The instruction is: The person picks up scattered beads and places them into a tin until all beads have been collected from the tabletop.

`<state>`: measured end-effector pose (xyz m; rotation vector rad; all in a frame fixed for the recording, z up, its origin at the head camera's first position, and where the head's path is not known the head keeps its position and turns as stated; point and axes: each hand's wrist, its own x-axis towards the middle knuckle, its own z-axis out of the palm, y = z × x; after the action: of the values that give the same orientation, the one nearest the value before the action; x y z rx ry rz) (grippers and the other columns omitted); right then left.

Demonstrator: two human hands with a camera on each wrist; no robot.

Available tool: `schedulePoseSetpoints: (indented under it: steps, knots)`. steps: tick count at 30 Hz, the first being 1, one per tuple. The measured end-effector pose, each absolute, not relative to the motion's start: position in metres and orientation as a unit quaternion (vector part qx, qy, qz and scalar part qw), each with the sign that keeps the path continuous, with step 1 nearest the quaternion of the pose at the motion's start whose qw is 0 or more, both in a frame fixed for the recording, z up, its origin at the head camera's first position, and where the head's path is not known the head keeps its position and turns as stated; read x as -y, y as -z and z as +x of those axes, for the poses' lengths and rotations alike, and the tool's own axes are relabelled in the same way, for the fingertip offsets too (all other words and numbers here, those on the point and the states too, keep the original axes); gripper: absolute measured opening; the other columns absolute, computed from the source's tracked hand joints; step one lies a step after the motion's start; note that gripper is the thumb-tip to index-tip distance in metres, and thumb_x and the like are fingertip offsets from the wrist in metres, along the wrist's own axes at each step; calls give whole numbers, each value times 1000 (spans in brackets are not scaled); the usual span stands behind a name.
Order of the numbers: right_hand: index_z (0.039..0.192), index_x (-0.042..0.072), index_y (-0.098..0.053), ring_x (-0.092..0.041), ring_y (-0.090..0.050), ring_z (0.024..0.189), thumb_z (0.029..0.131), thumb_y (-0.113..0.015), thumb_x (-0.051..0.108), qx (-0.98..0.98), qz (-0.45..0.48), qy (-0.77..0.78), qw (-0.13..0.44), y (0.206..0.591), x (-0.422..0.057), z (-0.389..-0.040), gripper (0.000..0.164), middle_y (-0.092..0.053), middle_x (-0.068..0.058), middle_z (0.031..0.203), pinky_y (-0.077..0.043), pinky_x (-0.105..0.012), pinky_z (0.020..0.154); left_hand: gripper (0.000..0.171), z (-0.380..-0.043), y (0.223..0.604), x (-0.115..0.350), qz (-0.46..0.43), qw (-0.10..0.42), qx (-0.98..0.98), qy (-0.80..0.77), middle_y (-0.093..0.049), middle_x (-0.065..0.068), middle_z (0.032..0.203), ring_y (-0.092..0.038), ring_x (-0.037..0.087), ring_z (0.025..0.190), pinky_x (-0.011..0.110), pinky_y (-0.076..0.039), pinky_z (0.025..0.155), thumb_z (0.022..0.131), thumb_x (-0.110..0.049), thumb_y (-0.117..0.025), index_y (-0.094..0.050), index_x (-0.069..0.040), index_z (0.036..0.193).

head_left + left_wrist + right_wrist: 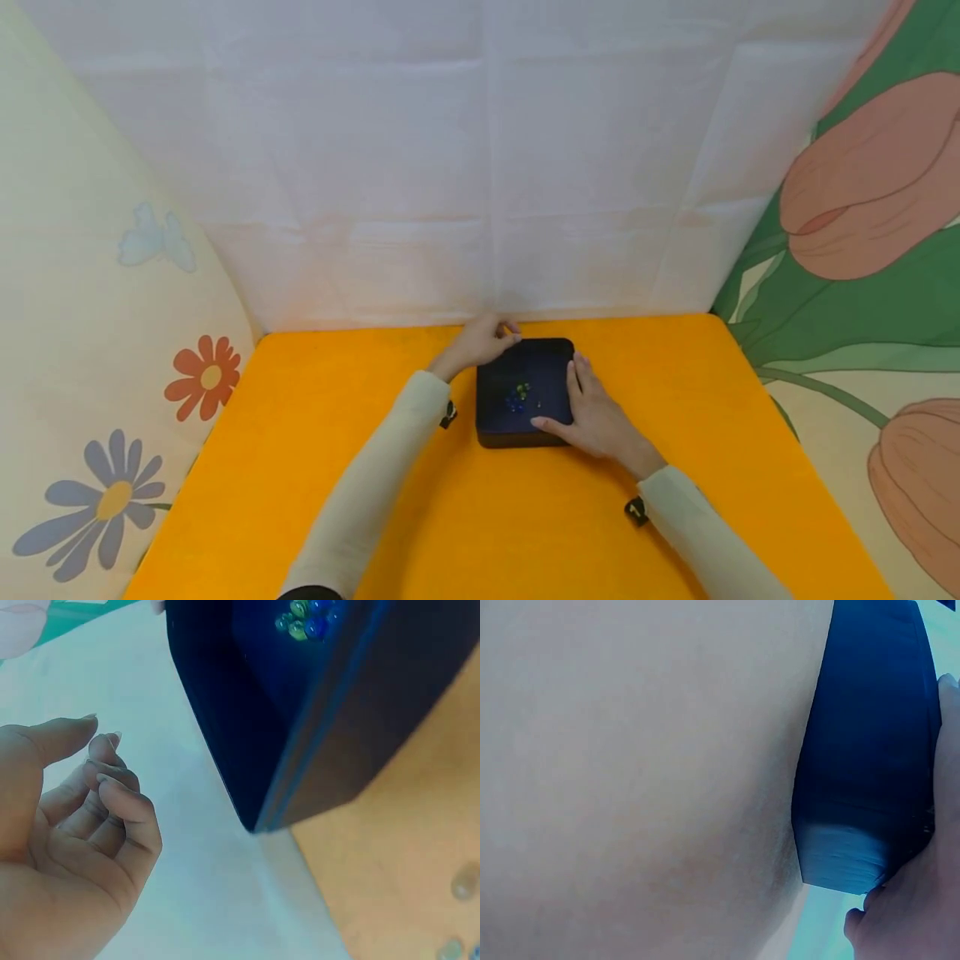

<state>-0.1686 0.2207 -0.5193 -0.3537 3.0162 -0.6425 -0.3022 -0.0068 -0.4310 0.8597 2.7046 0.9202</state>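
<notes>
A black open-topped box (491,439) with a dark blue inside stands near the back of the table. Several green and blue glass marbles (517,398) lie in a cluster on its floor. My right hand (596,417) holds the box at its right side, thumb over the near rim and fingers along the wall. In the right wrist view the box (870,727) sits between thumb and fingers. At the far left corner is my left hand (483,340). In the left wrist view its loosely curled fingers (139,806) hold nothing, and a gap separates them from the box (375,727).
An orange cloth (300,450) covers the table. In the left wrist view, a few marbles (466,881) lie on it outside the box. A white sheet (352,167) hangs behind, with flower-patterned cloths (847,350) at both sides.
</notes>
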Motion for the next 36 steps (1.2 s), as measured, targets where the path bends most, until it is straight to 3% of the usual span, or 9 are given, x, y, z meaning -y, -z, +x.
schedulePoseSetpoints:
  steps: [5, 10, 19, 25, 36]
  knots:
    - [167, -2, -6, -41, -5, 165, 90, -50, 87, -971, -115, 209, 20, 519, -220, -169, 125, 11, -20, 177, -30, -59, 127, 25, -303, 432, 28, 278, 89, -900, -324, -74, 16, 103, -64, 20, 77, 31, -54, 68, 107, -25, -63, -74, -6, 119]
    - [167, -2, -6, -41, -6, 165, 90, -51, 86, -971, -115, 211, 17, 520, -220, -169, 126, 10, -21, 177, -31, -60, 126, 26, -299, 439, 56, 251, 110, -900, -340, -73, 23, 102, -58, 19, 72, 31, -49, 65, 109, -26, -60, -71, -6, 121]
    - [167, -1, -5, -40, -3, 165, 90, -52, 85, -970, -118, 214, 14, 520, -221, -167, 125, 11, -19, 177, -30, -59, 127, 32, -285, 463, 108, 201, 126, -904, -355, -73, 22, 111, -69, 37, 84, 36, -55, 68, 109, -29, -59, -70, -4, 126]
    - [167, -1, -5, -40, -2, 166, 90, -52, 85, -970, -118, 212, 11, 520, -221, -168, 124, 10, -20, 177, -27, -59, 128, 28, -273, 475, 138, 197, 102, -906, -359, -72, 20, 108, -66, 24, 71, 31, -54, 61, 107, -23, -62, -71, -1, 122]
    - [167, -2, -5, -39, 0, 166, 91, -53, 84, -969, -120, 213, 11, 520, -221, -167, 124, 11, -19, 177, -24, -59, 129, 24, -250, 495, 170, 148, 81, -921, -352, -71, 17, 111, -69, 23, 90, 30, -58, 70, 100, -21, -73, -71, -4, 116]
